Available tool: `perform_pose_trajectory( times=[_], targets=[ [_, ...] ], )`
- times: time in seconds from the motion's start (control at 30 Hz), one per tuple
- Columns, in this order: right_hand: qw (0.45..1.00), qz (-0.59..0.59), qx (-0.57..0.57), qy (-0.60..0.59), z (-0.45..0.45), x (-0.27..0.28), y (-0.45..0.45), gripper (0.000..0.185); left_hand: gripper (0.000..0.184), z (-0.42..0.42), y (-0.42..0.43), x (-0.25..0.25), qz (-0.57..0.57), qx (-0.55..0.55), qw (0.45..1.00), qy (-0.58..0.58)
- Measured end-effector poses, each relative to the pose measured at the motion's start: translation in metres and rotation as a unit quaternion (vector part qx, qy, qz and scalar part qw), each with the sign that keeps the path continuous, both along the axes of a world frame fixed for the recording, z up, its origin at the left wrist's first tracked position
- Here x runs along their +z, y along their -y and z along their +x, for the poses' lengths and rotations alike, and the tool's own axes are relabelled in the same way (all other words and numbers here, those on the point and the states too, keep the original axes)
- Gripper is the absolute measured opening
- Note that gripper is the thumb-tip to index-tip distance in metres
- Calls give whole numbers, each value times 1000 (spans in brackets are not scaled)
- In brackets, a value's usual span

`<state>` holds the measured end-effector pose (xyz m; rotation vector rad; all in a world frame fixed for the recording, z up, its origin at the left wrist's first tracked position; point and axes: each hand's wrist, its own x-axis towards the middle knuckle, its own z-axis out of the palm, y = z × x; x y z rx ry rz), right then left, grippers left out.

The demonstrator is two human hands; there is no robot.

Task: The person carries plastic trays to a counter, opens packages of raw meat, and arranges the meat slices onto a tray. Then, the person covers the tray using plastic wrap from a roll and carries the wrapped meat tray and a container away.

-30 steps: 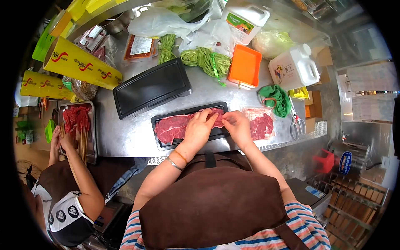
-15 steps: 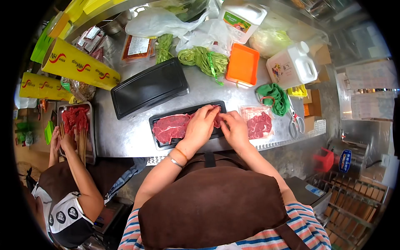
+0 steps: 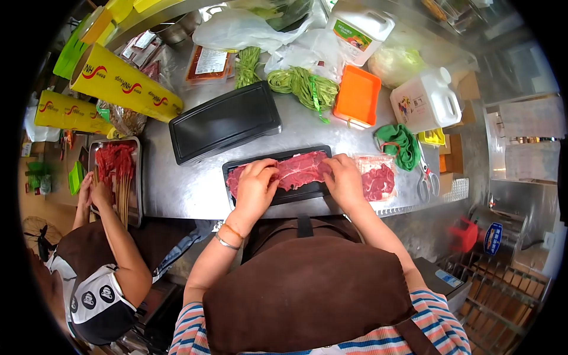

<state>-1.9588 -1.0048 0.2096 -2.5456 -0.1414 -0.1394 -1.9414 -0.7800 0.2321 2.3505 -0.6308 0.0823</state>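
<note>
We curl left fingers (image 3: 270, 166) and right fingers (image 3: 332, 168) onto meat (image 3: 302, 168); cannot tell whether gripping. Far rim of black tray (image 3: 307, 192) just beyond fingers; bare table (image 3: 180, 186) left, its edge behind.

And it's two white jugs (image 3: 427, 100), two logo-printed yellow rolls (image 3: 127, 83) — one orange tray (image 3: 357, 94), one green cloth (image 3: 403, 147), one pair of scissors (image 3: 427, 182), one red stool (image 3: 464, 234) — plus one loaded black tray (image 3: 302, 194), the wearer's two hands (image 3: 255, 186) and a co-worker's two hands (image 3: 102, 192)
</note>
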Motion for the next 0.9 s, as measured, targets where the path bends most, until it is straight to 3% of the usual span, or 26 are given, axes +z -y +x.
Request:
perform_pose_trajectory(
  times=[0.07, 0.3, 0.63, 0.73, 0.9],
  targets=[
    [997, 69, 27, 17, 1, 7, -7, 25, 21, -2, 1, 7, -22, 74, 997, -15],
    [981, 80, 176, 23, 15, -2, -42, 26, 20, 9, 12, -8, 22, 136, 989, -50],
    [989, 26, 143, 11, 19, -11, -51, 37, 22, 3, 11, -5, 19, 114, 993, 18],
    [988, 71, 137, 17, 14, -18, -50, 39, 23, 0, 22, 8, 3, 87, 995, 52],
    [986, 112, 125, -14, 8, -3, -44, 34, 16, -4, 13, -13, 34, 76, 996, 29]
  ],
)
